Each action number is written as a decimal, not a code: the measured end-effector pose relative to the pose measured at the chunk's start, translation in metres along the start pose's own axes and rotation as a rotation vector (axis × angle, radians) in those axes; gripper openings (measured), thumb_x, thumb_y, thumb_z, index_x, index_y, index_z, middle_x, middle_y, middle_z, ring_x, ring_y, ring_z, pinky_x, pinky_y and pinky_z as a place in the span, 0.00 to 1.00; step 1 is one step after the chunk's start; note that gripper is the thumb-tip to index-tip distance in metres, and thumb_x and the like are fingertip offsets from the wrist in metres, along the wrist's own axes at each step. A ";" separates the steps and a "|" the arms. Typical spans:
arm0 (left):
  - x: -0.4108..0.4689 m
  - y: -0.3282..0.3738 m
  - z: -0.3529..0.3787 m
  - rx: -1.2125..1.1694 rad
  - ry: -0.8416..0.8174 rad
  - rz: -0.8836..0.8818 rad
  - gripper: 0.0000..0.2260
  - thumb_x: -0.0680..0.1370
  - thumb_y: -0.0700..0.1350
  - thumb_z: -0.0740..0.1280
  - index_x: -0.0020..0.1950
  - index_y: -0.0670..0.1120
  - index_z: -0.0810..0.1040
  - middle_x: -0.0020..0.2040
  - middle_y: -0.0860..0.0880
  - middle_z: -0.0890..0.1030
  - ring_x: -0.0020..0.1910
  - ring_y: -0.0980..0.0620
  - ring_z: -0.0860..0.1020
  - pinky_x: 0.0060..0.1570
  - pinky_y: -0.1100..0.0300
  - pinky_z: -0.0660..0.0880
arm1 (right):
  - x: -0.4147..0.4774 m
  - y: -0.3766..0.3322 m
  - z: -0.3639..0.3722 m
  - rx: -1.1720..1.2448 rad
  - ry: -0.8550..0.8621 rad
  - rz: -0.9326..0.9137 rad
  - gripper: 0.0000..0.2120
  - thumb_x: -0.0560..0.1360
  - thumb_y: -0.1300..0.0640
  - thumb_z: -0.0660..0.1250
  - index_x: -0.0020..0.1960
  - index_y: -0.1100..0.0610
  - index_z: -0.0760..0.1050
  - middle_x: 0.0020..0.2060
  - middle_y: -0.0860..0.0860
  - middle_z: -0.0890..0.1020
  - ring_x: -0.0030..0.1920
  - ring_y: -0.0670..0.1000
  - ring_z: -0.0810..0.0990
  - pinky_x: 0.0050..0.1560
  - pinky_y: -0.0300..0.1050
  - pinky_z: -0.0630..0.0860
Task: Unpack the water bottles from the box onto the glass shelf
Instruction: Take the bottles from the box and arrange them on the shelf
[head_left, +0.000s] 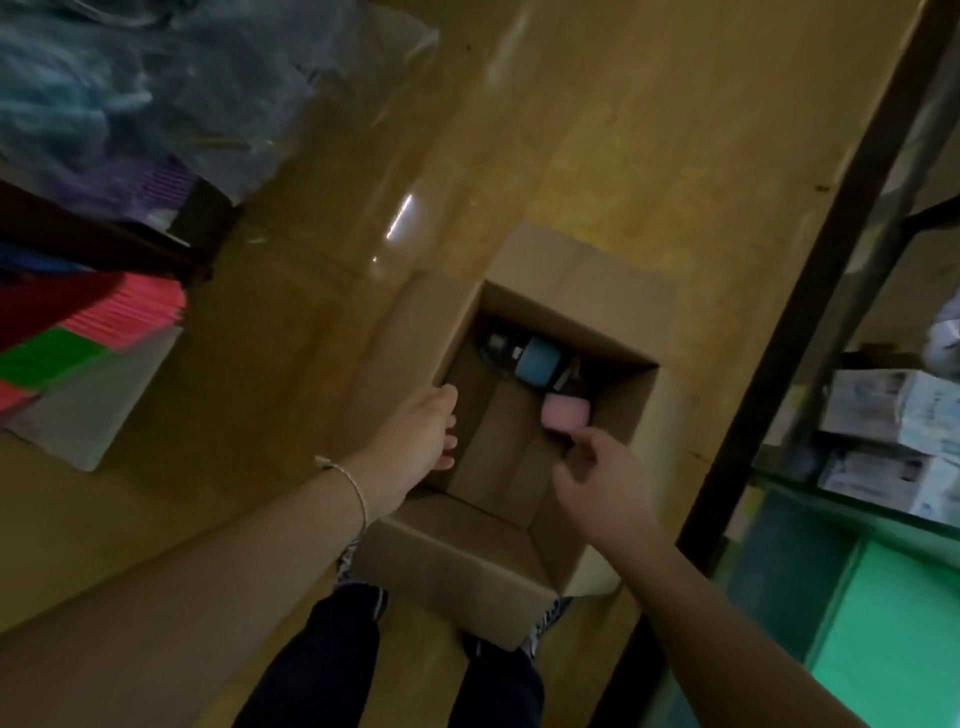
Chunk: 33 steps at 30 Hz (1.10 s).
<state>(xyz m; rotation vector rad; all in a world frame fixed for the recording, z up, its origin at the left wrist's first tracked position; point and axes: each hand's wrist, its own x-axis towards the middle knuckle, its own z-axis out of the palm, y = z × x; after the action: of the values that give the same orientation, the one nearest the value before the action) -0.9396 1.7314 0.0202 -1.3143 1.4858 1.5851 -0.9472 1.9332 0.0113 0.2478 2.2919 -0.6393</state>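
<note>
Dark trousers (322, 665) seen lowest, box (452, 561) set on floor (623, 156) just ahead. Left hand (415, 441) curled over left box wall. Right hand (602, 483) nearer pink bottle (565, 413), fingers part-curled at cap; contact cannot be told. Pink bottle lodged far right in box, blue bottle (537, 360) beyond; axes judged upright, unsure. Glass shelf (841, 499) found rightward, dark-framed. Floor glossy; room dim.
</note>
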 end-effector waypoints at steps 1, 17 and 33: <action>0.015 -0.011 0.002 -0.001 -0.019 -0.004 0.14 0.83 0.52 0.59 0.67 0.50 0.69 0.58 0.48 0.76 0.56 0.48 0.78 0.53 0.52 0.79 | 0.019 0.004 0.015 -0.041 -0.010 -0.014 0.24 0.75 0.51 0.68 0.70 0.53 0.71 0.59 0.50 0.78 0.54 0.48 0.78 0.54 0.42 0.76; 0.208 -0.098 0.038 -0.299 -0.003 -0.273 0.24 0.82 0.57 0.56 0.72 0.44 0.68 0.46 0.51 0.74 0.51 0.47 0.77 0.64 0.46 0.73 | 0.279 -0.007 0.141 -0.599 0.004 -0.202 0.27 0.75 0.49 0.68 0.70 0.57 0.67 0.65 0.59 0.72 0.64 0.61 0.71 0.63 0.55 0.72; 0.211 -0.126 0.034 -0.478 0.023 -0.412 0.20 0.84 0.50 0.54 0.73 0.43 0.67 0.67 0.40 0.74 0.63 0.40 0.75 0.53 0.49 0.76 | 0.300 -0.012 0.166 -0.762 0.062 -0.247 0.29 0.72 0.47 0.72 0.68 0.59 0.70 0.63 0.60 0.72 0.63 0.63 0.71 0.66 0.57 0.64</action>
<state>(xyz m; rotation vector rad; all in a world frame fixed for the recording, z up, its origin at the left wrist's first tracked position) -0.9051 1.7470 -0.2245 -1.7681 0.7887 1.6951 -1.0652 1.8344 -0.2959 -0.3858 2.4642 0.1595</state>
